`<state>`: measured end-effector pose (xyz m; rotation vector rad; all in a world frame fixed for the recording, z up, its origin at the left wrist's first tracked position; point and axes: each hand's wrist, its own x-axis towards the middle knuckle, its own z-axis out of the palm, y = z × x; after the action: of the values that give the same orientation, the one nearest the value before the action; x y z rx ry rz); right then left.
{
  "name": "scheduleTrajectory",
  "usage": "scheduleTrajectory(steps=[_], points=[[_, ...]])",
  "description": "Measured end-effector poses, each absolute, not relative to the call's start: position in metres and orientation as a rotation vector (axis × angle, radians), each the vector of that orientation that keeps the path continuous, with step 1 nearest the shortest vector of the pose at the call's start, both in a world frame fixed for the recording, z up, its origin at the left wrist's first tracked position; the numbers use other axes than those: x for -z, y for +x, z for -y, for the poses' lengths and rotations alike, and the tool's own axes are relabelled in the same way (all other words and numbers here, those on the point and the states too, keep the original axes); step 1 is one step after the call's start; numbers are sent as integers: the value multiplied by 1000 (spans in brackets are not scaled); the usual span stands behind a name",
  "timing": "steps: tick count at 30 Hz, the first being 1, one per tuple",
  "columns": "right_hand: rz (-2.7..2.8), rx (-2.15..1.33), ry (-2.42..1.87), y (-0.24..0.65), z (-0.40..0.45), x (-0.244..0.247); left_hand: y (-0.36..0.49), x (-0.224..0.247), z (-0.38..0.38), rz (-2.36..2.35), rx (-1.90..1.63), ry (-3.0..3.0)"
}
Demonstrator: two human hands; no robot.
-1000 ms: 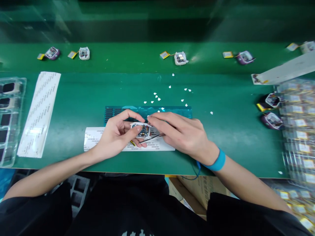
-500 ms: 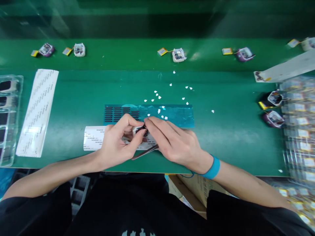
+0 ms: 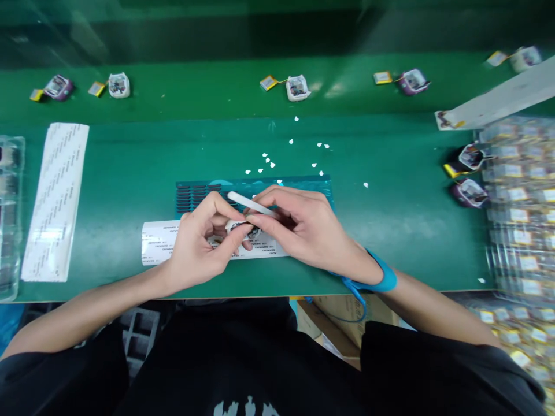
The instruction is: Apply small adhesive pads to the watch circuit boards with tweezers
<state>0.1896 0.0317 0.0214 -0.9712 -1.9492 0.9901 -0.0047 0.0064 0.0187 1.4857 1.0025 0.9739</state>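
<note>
My left hand point(image 3: 203, 245) pinches a small white device housing point(image 3: 234, 226) with dark inner parts, between thumb and fingers. My right hand point(image 3: 306, 228) is closed around a slim tool whose pale, rounded end point(image 3: 249, 203) points up to the left; its thumb and fingertip meet at the housing's right edge. What lies between those fingertips is too small to make out. Beneath both hands is a white printed sheet point(image 3: 158, 242). Just behind them, a blue film strip point(image 3: 325, 188) carries rows of thin black pieces point(image 3: 186, 197).
Small white tabs point(image 3: 272, 165) lie scattered behind the hands. Open devices with yellow batteries, such as a white one point(image 3: 297, 88), line the back. A printed strip point(image 3: 56, 202) and clear tray point(image 3: 19, 219) are left; stacked trays point(image 3: 522, 214) and two dark devices stand right.
My right hand has turned over, so the tool's pale end now points up and left instead of its dark shaft pointing down. The view has shifted slightly.
</note>
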Motion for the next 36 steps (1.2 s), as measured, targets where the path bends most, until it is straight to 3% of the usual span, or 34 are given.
scheduleTrajectory(steps=[6,17,36], points=[[1669,-1028,-941,209,-36,-33,-3,-18,-8,-996,-798,1751],[1784,-720,-1243,252,7,-22,2,-3,-11,-967,-678,1904],[1326,-1055,-1411,233,27,-5,1,-9,-14,-1017,-599,1844]])
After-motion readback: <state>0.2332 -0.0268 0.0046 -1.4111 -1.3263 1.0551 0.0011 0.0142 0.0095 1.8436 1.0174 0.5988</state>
